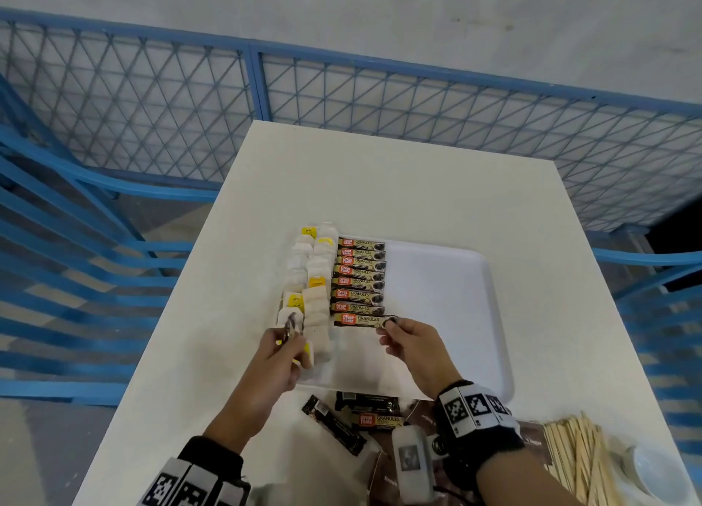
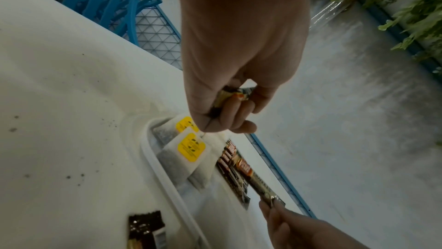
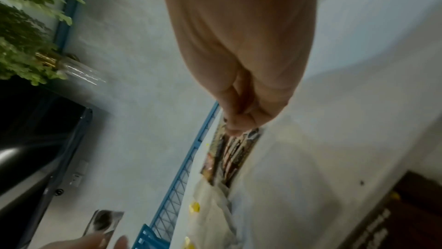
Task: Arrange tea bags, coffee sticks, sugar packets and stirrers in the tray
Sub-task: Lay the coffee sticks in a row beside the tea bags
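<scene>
The left hand (image 1: 279, 348) sits over the near left corner of the white tray (image 1: 456, 277), fingers curled around several coffee sticks (image 2: 233, 95) bunched in the fist; their dark ends protrude past the thumb. Directly beneath and beyond this hand, tea bags (image 1: 311, 273) with yellow tags lie in two overlapping columns along the tray's left side. Just right of them, a column of coffee sticks (image 1: 361, 277) lies crosswise in the tray, labels up, each touching its neighbour. At the near end of that column, one coffee stick (image 1: 361, 320) lies in line with the rest. The right hand (image 1: 412, 348) pinches its right end between thumb and forefinger, the other fingers curled loosely; whether the stick rests fully on the tray floor cannot be told. The tray's right half is bare white surface. On the table (image 1: 399, 186) near the tray's front edge lie further loose coffee sticks (image 1: 374, 414) and dark brown packets (image 1: 532, 435), partly hidden by the right wrist. At far right, a bundle of wooden stirrers (image 1: 577, 460) lies on the table beside a white dish (image 1: 653, 471).
</scene>
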`<action>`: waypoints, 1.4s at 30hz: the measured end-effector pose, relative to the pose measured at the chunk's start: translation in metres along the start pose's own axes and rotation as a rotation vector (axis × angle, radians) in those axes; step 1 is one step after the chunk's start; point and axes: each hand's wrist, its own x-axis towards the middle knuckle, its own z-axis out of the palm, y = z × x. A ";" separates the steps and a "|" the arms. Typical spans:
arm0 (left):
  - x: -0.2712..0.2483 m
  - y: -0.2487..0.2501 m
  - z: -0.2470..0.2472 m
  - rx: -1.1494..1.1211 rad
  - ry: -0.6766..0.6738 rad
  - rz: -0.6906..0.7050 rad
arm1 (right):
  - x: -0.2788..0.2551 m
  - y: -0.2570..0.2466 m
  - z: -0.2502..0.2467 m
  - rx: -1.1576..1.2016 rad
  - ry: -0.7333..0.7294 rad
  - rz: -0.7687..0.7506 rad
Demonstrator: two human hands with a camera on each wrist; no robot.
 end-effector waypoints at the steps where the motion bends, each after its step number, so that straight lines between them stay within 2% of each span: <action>1: 0.000 0.000 -0.001 -0.024 0.012 -0.016 | 0.002 0.002 0.000 0.000 0.036 0.011; 9: -0.002 -0.004 -0.005 0.002 -0.015 -0.048 | 0.020 0.016 0.016 -0.089 0.206 0.046; 15: -0.007 -0.006 -0.009 0.059 -0.029 -0.028 | 0.022 0.016 0.020 -0.322 0.241 -0.001; 21: -0.004 -0.008 -0.012 0.163 -0.065 0.045 | 0.026 0.017 0.019 -0.364 0.284 0.000; 23: -0.003 -0.006 -0.010 0.165 -0.095 0.080 | 0.025 0.015 0.020 -0.423 0.293 -0.046; 26: -0.002 -0.003 -0.007 0.113 -0.080 0.090 | 0.013 0.006 0.028 -0.509 0.192 -0.169; 28: -0.001 -0.001 -0.005 0.101 -0.063 0.089 | 0.001 -0.004 0.034 -0.501 0.029 -0.228; 31: 0.000 -0.001 -0.003 0.074 -0.056 0.098 | -0.020 -0.016 0.038 -0.396 -0.277 -0.211; 33: 0.002 -0.002 -0.003 0.043 -0.036 0.105 | -0.027 -0.020 0.036 -0.345 -0.409 -0.219; 35: 0.003 -0.004 -0.002 0.040 -0.022 0.112 | -0.028 -0.018 0.032 -0.303 -0.438 -0.232; 42: 0.000 -0.003 -0.002 -0.021 -0.131 0.092 | -0.020 -0.006 0.014 -0.189 -0.332 -0.108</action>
